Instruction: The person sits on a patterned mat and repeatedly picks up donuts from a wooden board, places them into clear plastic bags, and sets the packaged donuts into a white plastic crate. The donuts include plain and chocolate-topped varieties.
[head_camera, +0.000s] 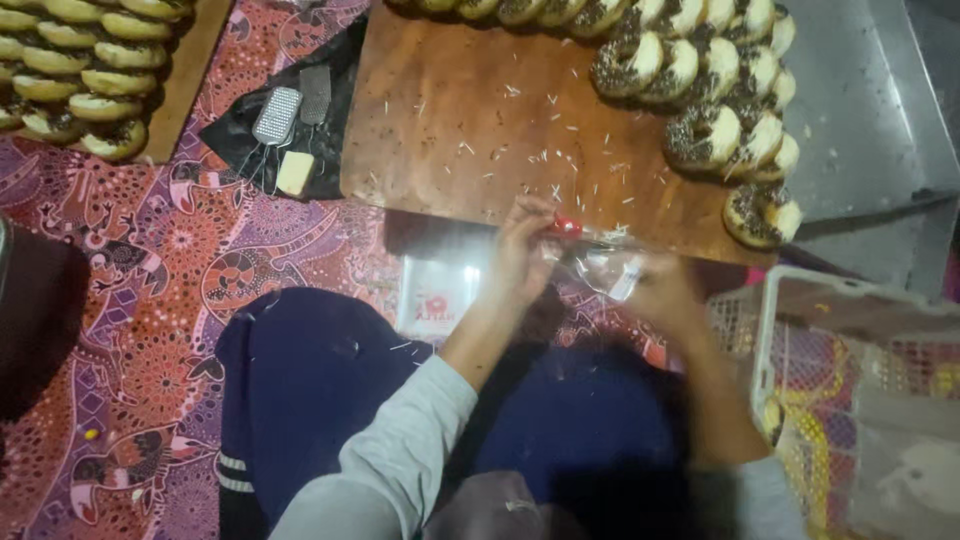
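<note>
My left hand (520, 250) pinches a small red clip or tie (567, 228) at the near edge of a wooden board (470, 130). A clear plastic bag (610, 268) stretches from there to my right hand (665, 295), which grips it; the hand is blurred. On the board's far and right sides lie several ring doughnuts (705, 135) topped half with chocolate sprinkles, half with pale cheese. Loose cheese shreds are scattered over the bare wood.
A second board with several pale doughnuts (75, 75) sits at the upper left. Two metal graters (278, 115) and a block of cheese (295, 172) lie on black plastic. A white lattice basket (790, 330) stands at the right. Patterned cloth (150, 300) covers the floor.
</note>
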